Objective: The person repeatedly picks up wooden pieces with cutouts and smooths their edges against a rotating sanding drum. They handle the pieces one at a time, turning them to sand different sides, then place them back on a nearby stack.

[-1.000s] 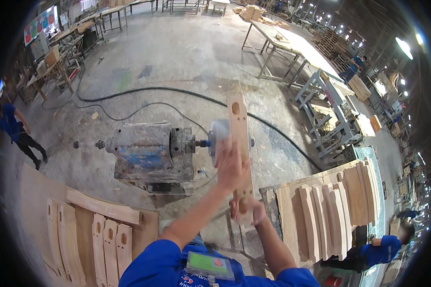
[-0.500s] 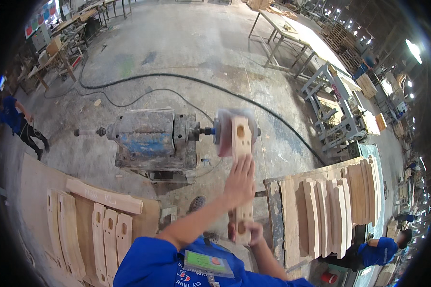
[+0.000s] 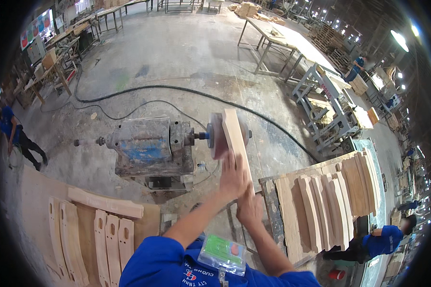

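Observation:
A pale wooden furniture part [image 3: 235, 136], long and gently curved, slants away from me with its far end against a spinning sanding wheel [image 3: 217, 138]. The wheel is blurred and sits on the shaft of a worn grey and blue motor [image 3: 143, 143]. My left hand [image 3: 233, 177] grips the part about midway, fingers laid along its side near the wheel. Closer to me, my right hand [image 3: 250, 209] is closed round the near end, its fingertips partly hidden. The part's narrow edge faces up.
On the left board [image 3: 151, 225] lie several wooden parts [image 3: 112, 239], some with oval slots. Stacked curved parts [image 3: 337, 205] rest on the right bench [image 3: 292, 234]. A black cable [image 3: 177, 88] crosses the floor behind the motor. Co-workers [image 3: 380, 241] [image 3: 19, 131] stand on both sides.
The wooden part has been turned from its broad, slotted face onto its narrow edge. My right hand has come up and changed its hold at the near end; the left still grips midway.

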Action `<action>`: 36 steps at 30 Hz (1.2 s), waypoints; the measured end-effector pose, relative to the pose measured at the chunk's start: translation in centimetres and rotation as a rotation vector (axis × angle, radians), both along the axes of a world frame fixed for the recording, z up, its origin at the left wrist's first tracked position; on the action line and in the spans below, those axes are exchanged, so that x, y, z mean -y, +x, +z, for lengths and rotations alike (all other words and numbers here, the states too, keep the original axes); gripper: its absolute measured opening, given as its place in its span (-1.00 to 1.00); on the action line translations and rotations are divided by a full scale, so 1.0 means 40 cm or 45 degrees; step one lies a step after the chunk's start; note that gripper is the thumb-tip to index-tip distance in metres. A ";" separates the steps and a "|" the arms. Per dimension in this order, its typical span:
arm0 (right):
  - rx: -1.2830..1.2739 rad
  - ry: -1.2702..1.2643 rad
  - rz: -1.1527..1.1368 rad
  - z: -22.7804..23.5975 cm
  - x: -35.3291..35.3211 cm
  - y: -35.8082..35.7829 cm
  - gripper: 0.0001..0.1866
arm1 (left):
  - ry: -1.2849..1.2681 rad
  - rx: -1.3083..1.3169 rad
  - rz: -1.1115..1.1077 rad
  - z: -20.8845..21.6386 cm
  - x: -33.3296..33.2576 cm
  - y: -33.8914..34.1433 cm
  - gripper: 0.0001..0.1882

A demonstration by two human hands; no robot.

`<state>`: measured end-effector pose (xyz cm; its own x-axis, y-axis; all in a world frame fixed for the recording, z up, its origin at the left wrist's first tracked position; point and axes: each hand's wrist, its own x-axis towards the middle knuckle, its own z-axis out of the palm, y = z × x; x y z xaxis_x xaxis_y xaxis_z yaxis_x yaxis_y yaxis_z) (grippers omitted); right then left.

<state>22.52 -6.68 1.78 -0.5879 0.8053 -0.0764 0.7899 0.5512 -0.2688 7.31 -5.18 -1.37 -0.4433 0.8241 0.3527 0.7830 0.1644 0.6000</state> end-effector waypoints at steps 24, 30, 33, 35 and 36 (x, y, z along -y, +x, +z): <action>-0.755 -1.635 -0.282 -0.044 0.178 0.341 -0.03 | 0.310 0.643 0.181 0.013 0.196 0.215 -0.05; -1.168 -1.872 -0.077 -0.050 -0.026 0.243 0.03 | 0.529 1.911 -0.213 0.109 -0.017 0.066 -0.52; -1.285 -2.434 0.044 0.011 -0.080 0.128 -0.09 | 0.602 1.978 -0.398 0.117 -0.063 -0.023 -0.52; -1.263 -2.337 0.061 0.054 -0.133 0.036 -0.23 | 0.683 1.623 -0.261 0.127 -0.120 -0.086 -0.43; -1.200 -2.148 0.011 0.045 -0.175 0.012 -0.32 | 0.759 1.341 -0.100 0.140 -0.154 -0.094 -0.36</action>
<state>22.98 0.31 3.56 -0.9006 0.2480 -0.3569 0.0946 -0.6897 -0.7179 3.56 0.97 4.25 -0.6976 0.6928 0.1826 -0.1385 -0.3805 0.9143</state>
